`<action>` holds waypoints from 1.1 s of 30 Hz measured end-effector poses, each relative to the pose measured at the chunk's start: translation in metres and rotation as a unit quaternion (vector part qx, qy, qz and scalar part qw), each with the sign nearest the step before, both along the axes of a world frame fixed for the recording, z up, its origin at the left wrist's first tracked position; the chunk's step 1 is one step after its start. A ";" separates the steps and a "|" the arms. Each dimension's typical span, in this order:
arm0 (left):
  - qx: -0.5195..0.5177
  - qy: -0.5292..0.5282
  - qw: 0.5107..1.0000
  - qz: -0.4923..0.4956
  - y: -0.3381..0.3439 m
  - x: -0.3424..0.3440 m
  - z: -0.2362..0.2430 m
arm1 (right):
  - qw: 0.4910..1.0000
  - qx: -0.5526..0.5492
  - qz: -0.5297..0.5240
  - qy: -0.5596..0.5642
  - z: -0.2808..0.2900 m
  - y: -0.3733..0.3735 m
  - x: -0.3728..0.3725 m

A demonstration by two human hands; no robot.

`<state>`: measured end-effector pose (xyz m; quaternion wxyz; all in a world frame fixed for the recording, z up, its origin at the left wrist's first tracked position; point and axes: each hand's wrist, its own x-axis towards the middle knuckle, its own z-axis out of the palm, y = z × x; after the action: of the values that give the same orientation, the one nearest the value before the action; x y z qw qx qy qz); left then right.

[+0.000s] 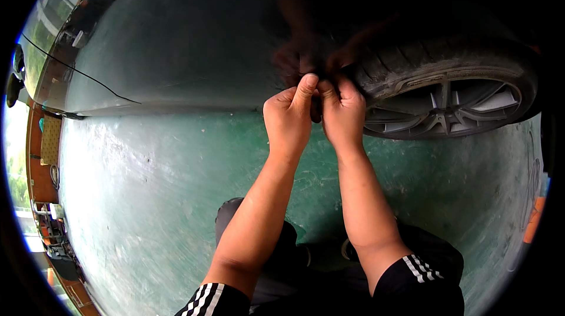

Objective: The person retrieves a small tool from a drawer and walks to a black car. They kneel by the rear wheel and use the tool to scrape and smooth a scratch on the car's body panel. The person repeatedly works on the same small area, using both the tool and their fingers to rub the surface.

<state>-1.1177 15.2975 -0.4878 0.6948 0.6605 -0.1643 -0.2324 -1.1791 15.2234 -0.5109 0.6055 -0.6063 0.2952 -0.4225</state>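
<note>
Both hands are together at the lower edge of a glossy dark car panel (182, 45), just left of a wheel (442, 110) with a dark tyre (400, 69). My left hand (287, 117) is closed with its thumb pressed on top. Close beside it, my right hand (344, 117) is closed in the same way. A small dark piece (316, 109) shows between them, too dark for its kind to be told. Whether either hand grips it is hidden by the fingers. The panel mirrors both hands and forearms.
Under the car and around my bent legs lies a scuffed green floor (147, 198). A thin dark line (88, 75) crosses the panel at upper left. Cluttered brown shelving (44, 169) runs along the far left, and an orange object (534, 220) stands at the right edge.
</note>
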 end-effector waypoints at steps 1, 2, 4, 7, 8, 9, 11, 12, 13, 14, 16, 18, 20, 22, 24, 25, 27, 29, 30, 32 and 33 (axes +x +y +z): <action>0.000 0.000 1.000 -0.001 0.001 0.001 0.002 | 1.000 0.011 0.007 -0.003 0.000 0.001 0.000; 0.000 0.000 1.000 -0.001 0.001 0.001 0.004 | 1.000 0.023 0.013 -0.006 -0.001 0.001 0.000; -0.034 0.020 0.999 0.010 0.000 -0.004 0.002 | 0.997 0.063 0.046 -0.016 -0.002 0.000 -0.003; -0.102 0.056 0.993 0.030 -0.006 -0.007 -0.002 | 0.998 -0.010 0.032 0.045 0.011 0.003 -0.007; -0.097 0.059 0.993 0.034 -0.006 -0.008 -0.004 | 0.996 0.001 0.050 0.068 0.009 0.005 -0.011; -0.093 0.062 0.993 0.037 -0.006 -0.009 -0.005 | 0.994 0.010 0.067 0.090 0.006 0.004 -0.017; -0.095 0.089 0.991 0.040 -0.006 -0.012 0.000 | 0.988 0.039 0.102 0.109 0.001 0.003 -0.029; -0.097 0.091 0.990 0.046 -0.007 -0.013 0.000 | 0.986 0.045 0.115 0.113 0.000 0.002 -0.033; -0.099 0.093 0.989 0.051 -0.009 -0.014 -0.003 | 0.984 0.050 0.127 0.118 0.000 0.001 -0.037; -0.101 0.095 0.989 0.056 -0.011 -0.015 -0.002 | 0.981 0.055 0.138 0.124 0.004 -0.002 -0.041; -0.103 0.107 0.987 0.053 -0.009 -0.016 0.001 | 0.968 0.029 0.169 0.181 0.013 -0.008 -0.048; -0.134 0.117 0.982 0.060 -0.011 -0.016 -0.004 | 0.951 -0.013 0.201 0.233 0.028 -0.014 -0.053; -0.116 0.091 0.986 0.075 -0.012 -0.015 -0.013 | 0.908 -0.072 0.243 0.335 0.053 -0.016 -0.060; -0.110 0.088 0.987 0.082 -0.012 -0.014 -0.011 | 0.850 -0.130 0.278 0.427 0.076 -0.021 -0.065; -0.114 0.111 0.984 0.082 -0.013 -0.020 -0.006 | 0.815 -0.181 0.308 0.455 0.077 -0.027 -0.081; -0.131 0.157 0.977 0.060 -0.014 -0.022 -0.007 | 0.791 -0.222 0.324 0.469 0.079 -0.026 -0.092; -0.149 0.194 0.969 0.042 -0.020 -0.028 -0.010 | 0.754 -0.268 0.347 0.488 0.080 -0.018 -0.125; -0.163 0.240 0.956 0.032 -0.022 -0.033 -0.008 | 0.735 -0.227 0.374 0.518 0.080 -0.003 -0.159; -0.172 0.260 0.950 0.029 -0.023 -0.034 -0.008 | 0.723 -0.175 0.390 0.542 0.083 0.004 -0.172; -0.172 0.284 0.943 0.015 -0.024 -0.035 -0.009 | 0.679 -0.149 0.430 0.575 0.083 0.006 -0.196; -0.184 0.289 0.939 0.023 -0.025 -0.035 -0.009 | 0.665 -0.151 0.443 0.582 0.083 0.005 -0.200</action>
<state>-1.1524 15.2724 -0.4968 0.8270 0.4290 0.0194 -0.3629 -1.3787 15.2284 -0.4275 0.3264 -0.8712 0.2162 0.2962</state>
